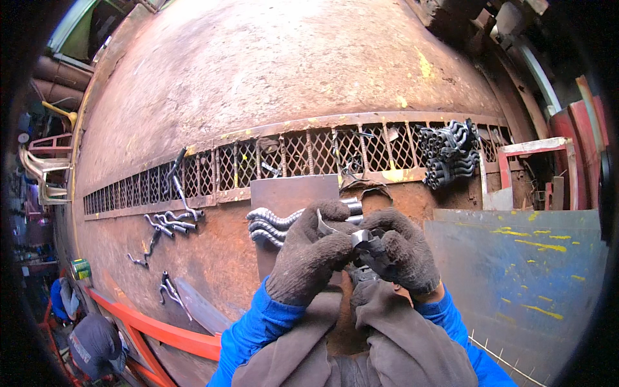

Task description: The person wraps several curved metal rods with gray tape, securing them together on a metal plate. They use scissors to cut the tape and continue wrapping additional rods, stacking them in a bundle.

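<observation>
My left hand (308,255) and my right hand (407,253), both in dark grey knit gloves, meet in front of me with fingers closed. Between them is a small shiny metal piece (361,237) with a dark, crumpled strip (377,257) beside it, held at my right fingers. A thin curved strip (324,223) pokes up from my left fingers. The exact kind of these pieces is hard to make out. Just beyond my hands, several bent ribbed metal pipes (271,222) lie on a flat metal plate (293,190); my left glove hides their middle.
A floor grate (284,158) crosses ahead. Stacked bent pipes (449,151) sit on its right, loose pipes (173,222) at left. A scuffed metal sheet (516,258) lies right, an orange-red frame (161,334) lower left. Another person in a dark cap (95,342) is beyond it.
</observation>
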Tool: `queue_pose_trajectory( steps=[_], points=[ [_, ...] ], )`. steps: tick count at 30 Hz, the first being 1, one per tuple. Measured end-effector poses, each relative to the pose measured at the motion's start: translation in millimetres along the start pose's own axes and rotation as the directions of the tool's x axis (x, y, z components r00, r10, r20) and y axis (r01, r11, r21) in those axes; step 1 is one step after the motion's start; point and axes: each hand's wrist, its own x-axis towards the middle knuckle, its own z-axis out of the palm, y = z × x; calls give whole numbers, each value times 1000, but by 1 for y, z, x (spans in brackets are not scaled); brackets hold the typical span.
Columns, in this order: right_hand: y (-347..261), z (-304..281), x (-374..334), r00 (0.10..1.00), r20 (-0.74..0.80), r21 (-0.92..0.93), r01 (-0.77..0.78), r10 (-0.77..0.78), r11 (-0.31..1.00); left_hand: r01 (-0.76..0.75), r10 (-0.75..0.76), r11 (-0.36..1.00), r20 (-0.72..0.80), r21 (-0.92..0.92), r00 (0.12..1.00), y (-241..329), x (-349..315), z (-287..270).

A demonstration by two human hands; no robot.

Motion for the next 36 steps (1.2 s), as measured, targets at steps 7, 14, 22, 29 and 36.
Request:
queue_pose_trajectory(
  steps=[7, 14, 22, 29, 36],
  points=[
    [-3, -11, 4, 969, -67, 275, -213, 240, 938, -22, 28, 998, -106, 58, 994, 5, -2, 1],
    [3, -3, 6, 951, -309, -18, -28, 21, 999, -331, 331, 943, 43, -9, 943, 4, -8, 3],
    [28, -14, 5, 977, -129, 174, 188, -167, 967, -391, 391, 920, 53, 4, 919, 6, -10, 5],
    [-20, -29, 13, 920, 138, 50, -376, 367, 925, -243, 243, 970, -167, 22, 956, 14, -9, 5],
    [-16, -22, 10, 972, -46, -186, -234, 229, 954, -377, 372, 926, -191, 8, 908, 8, -7, 9]
  ],
)
